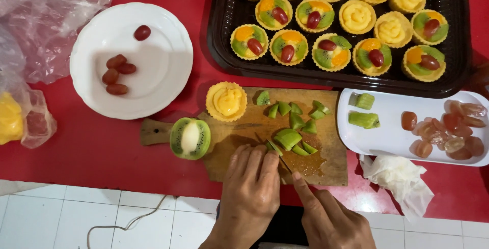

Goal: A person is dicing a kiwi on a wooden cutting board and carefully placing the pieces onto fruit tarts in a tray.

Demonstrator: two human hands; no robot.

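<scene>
**Kiwi being sliced on a wooden board**

The left hand (252,177) lies palm-down on the cutting board (239,132), fingers pressed together and curled over a piece of green kiwi (275,147) whose edge peeks out just beyond the fingertips. The right hand (326,218) sits close beside it, index finger stretched forward along the back of a thin knife (283,162) — the blade shows only as a dark sliver between the two hands, and the grip on the handle is hidden, so how tightly that hand is closed cannot be told.

Just ahead of the fingertips lies a loose cluster of cut kiwi chunks (298,127). Ahead and to the left of the left hand, a halved kiwi (190,138) rests cut face up on the board's edge, and farther ahead a custard-filled tart shell (226,101) stands on the board's far corner.

Beyond the board sits a dark tray (224,50) of tarts, most topped with fruit. To the right of the right hand, a white rectangular plate (392,137) holds kiwi pieces and peeled grape halves — a crumpled tissue (400,177) lies near it. Far to the left, a round white plate (158,71) carries red grapes (116,75). All rest on the red counter (86,147).
</scene>
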